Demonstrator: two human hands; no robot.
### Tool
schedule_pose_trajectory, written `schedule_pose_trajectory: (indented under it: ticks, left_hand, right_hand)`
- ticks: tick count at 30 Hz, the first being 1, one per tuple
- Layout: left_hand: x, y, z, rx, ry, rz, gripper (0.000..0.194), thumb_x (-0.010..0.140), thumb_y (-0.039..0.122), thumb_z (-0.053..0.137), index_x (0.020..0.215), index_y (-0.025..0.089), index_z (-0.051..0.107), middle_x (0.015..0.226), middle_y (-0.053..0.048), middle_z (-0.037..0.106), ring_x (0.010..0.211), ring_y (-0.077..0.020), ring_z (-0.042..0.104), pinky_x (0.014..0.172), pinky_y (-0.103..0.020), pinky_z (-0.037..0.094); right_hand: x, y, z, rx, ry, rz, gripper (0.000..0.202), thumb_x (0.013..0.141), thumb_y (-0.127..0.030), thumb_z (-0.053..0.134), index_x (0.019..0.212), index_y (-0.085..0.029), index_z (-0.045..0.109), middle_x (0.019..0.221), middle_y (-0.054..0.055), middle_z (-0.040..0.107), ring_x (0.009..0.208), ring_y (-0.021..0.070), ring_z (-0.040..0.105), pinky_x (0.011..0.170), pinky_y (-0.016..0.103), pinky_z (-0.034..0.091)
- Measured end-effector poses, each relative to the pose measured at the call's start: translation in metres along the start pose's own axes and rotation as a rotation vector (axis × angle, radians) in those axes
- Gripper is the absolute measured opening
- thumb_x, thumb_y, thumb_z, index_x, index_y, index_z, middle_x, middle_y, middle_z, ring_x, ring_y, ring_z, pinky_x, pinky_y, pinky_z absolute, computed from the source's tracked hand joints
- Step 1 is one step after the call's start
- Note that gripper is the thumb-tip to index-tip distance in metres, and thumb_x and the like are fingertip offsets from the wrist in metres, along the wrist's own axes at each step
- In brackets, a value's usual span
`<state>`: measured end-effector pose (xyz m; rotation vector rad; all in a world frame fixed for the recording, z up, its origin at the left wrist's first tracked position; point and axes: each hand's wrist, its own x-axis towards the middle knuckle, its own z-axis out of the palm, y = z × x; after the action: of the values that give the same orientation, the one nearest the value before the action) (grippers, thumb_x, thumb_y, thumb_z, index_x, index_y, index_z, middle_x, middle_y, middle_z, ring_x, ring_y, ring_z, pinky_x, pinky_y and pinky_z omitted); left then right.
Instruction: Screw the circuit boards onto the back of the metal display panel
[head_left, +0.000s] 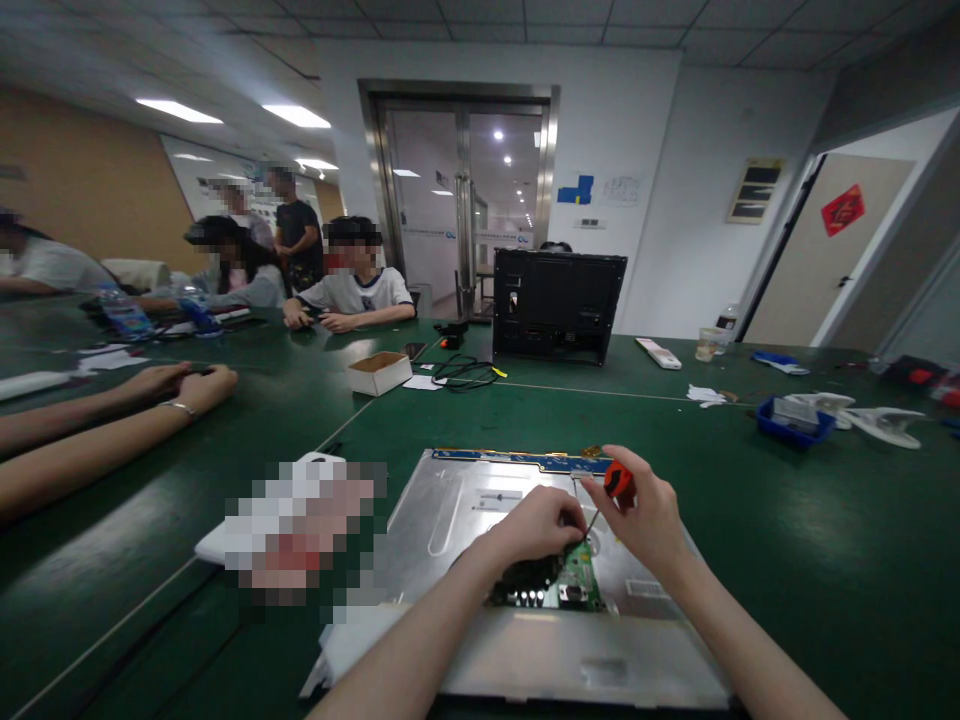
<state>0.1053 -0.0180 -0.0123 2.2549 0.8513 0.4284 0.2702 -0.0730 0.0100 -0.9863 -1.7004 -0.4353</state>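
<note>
A metal-backed display panel (450, 530) lies flat on the table in front of me. Along its far edge runs a narrow blue circuit strip (517, 461), and a green circuit board (581, 570) sits near its middle. My right hand (649, 505) grips a screwdriver (619, 480) by its red and black handle, its shaft slanting down to the left. Close to the shaft's lower end, my left hand (544, 520) is closed at the board's upper edge. Whatever its fingertips pinch is hidden. Dark parts under that hand are partly covered.
Beyond the panel stand a black monitor housing (559, 305), a small open box (379, 373) and black cables (469, 371). A blue tray (795, 422) is at right. Another person's hands (199, 388) rest at left; a partly blurred white item (300, 520) lies nearer.
</note>
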Motion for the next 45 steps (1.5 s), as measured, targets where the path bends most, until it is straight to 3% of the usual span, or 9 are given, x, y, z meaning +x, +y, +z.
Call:
schedule_pose_trajectory:
  ticks: [4,10,18,27,38,40,45]
  left_hand:
    - [0.000,0.001,0.000,-0.007,0.002,-0.001,0.016,0.076,0.009,0.066,0.083,0.015,0.078,0.077,-0.002,0.074,0.071,-0.0165,0.063,0.068,-0.023,0.044]
    - [0.000,0.004,-0.001,-0.021,0.002,-0.008,0.018,0.074,0.005,0.065,0.082,0.014,0.078,0.078,-0.002,0.074,0.071,-0.0160,0.063,0.068,-0.022,0.044]
    - [-0.001,0.005,-0.002,-0.006,-0.004,-0.020,0.018,0.074,0.005,0.066,0.083,0.014,0.078,0.079,-0.003,0.074,0.073,-0.0163,0.064,0.069,-0.022,0.044]
    - [-0.001,0.005,-0.001,-0.007,0.000,-0.001,0.017,0.076,0.005,0.064,0.082,0.014,0.077,0.079,-0.002,0.074,0.072,-0.0156,0.063,0.069,-0.022,0.044]
    - [-0.001,0.006,-0.002,-0.011,-0.003,-0.016,0.017,0.075,0.006,0.065,0.083,0.014,0.078,0.080,-0.003,0.075,0.074,-0.0163,0.065,0.071,-0.023,0.046]
    - [-0.001,0.006,-0.002,-0.002,-0.007,-0.012,0.017,0.075,0.006,0.065,0.082,0.014,0.078,0.080,-0.003,0.075,0.075,-0.0170,0.065,0.072,-0.023,0.046]
    - [-0.001,0.005,-0.002,0.017,-0.005,-0.010,0.017,0.076,0.009,0.064,0.084,0.016,0.078,0.081,-0.003,0.075,0.077,-0.0180,0.066,0.072,-0.025,0.047]
  right_hand:
    - [0.001,-0.002,-0.004,0.015,-0.059,0.001,0.030,0.097,-0.027,0.057,0.127,-0.023,0.055,0.068,-0.004,0.062,0.042,0.0092,0.049,0.043,0.020,0.042]
    - [-0.002,-0.006,-0.005,0.111,-0.117,0.039,0.050,0.099,-0.019,0.043,0.148,-0.022,0.035,0.094,0.005,0.072,0.049,0.0114,0.057,0.048,0.024,0.049]
    - [-0.008,0.003,0.004,0.040,-0.044,0.081,0.036,0.098,-0.034,0.058,0.130,-0.021,0.049,0.061,-0.007,0.056,0.041,0.0097,0.050,0.041,0.018,0.039]
    - [-0.002,-0.005,-0.003,0.110,-0.118,0.106,0.041,0.099,-0.021,0.046,0.141,-0.021,0.047,0.069,-0.003,0.061,0.042,0.0091,0.050,0.039,0.019,0.039]
    - [-0.004,0.003,0.002,0.074,-0.077,0.105,0.035,0.096,-0.023,0.056,0.130,-0.021,0.049,0.066,-0.007,0.056,0.046,0.0093,0.053,0.045,0.019,0.044]
    - [-0.005,0.004,0.003,0.080,-0.065,0.110,0.036,0.096,-0.026,0.058,0.129,-0.021,0.049,0.071,-0.005,0.056,0.048,0.0091,0.053,0.045,0.019,0.045]
    - [-0.007,0.004,0.005,0.075,0.052,0.108,0.037,0.094,-0.034,0.065,0.124,-0.023,0.049,0.108,0.007,0.052,0.062,0.0101,0.054,0.046,0.022,0.050]
